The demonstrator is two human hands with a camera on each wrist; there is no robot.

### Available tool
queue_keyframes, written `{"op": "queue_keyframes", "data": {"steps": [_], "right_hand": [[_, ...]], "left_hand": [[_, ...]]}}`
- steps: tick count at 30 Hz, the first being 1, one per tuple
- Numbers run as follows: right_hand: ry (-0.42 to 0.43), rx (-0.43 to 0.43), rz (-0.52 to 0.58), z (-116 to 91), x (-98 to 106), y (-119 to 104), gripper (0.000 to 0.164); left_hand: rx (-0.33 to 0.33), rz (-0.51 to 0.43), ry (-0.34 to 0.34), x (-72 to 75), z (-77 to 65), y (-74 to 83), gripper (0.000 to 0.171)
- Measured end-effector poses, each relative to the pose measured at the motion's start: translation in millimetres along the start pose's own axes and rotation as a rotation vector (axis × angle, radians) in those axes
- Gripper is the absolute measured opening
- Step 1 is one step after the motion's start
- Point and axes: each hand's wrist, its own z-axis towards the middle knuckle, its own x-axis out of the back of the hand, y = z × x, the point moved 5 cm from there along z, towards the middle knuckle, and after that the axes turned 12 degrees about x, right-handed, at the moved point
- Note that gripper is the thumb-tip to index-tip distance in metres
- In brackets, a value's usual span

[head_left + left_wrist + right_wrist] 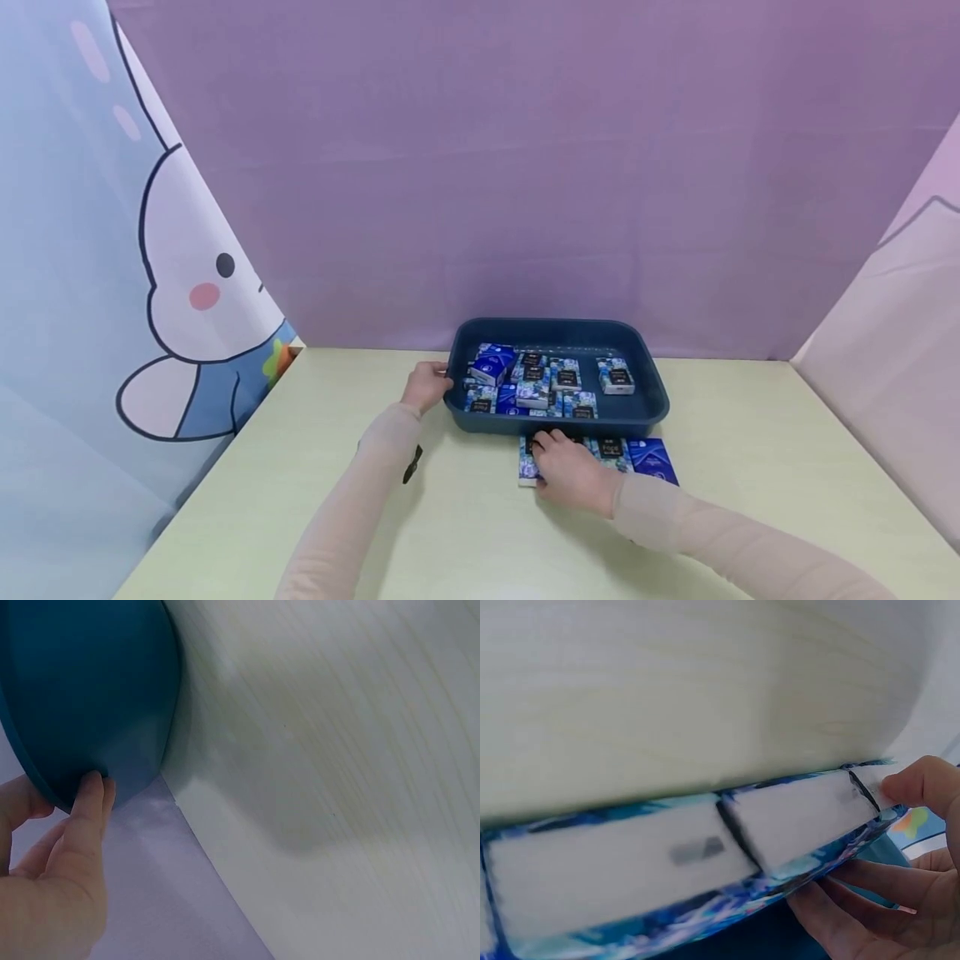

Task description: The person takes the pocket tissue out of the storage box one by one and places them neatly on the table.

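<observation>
A dark blue plastic tray (487, 423) stands by the back of the table with several small tissue packs (617, 379) inside. At its left end my left hand (427, 386) grips the rim, fingers against the outer wall (120, 750) and thumb at the edge. Along the front of the tray lies a row of tissue packs. My right hand (572, 471) pinches the floral tissue pack (529, 468) at the row's left end; its thumb (922, 782) presses the white end and the fingers lie over the printed face. A plain blue pack (651, 460) ends the row on the right.
The pale wood-grain table (465, 533) runs back to a purple cloth (540, 183). Printed cloths flank it, one with a cartoon rabbit (202, 275) on the left. A small dark object (412, 465) shows beside the left sleeve.
</observation>
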Motion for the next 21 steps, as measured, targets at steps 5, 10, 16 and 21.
{"op": "queue_keyframes", "data": {"steps": [5,10,16,21], "right_hand": [[-0.009,-0.003,0.000,-0.2,0.1,0.8,0.051],[-0.013,-0.007,0.002,-0.3,-0.6,1.8,0.052],[-0.006,-0.007,-0.002,-0.4,-0.3,3.2,0.052],[-0.015,-0.042,0.042,-4.9,4.4,4.5,0.056]], "left_hand": [[0.000,-0.001,-0.004,-0.3,0.0,-0.5,0.043],[-0.004,-0.007,-0.010,-0.5,0.1,-1.2,0.042],[-0.010,-0.008,-0.014,0.9,-1.3,-0.1,0.042],[-0.003,-0.009,-0.016,-0.5,-0.7,-0.8,0.042]]}}
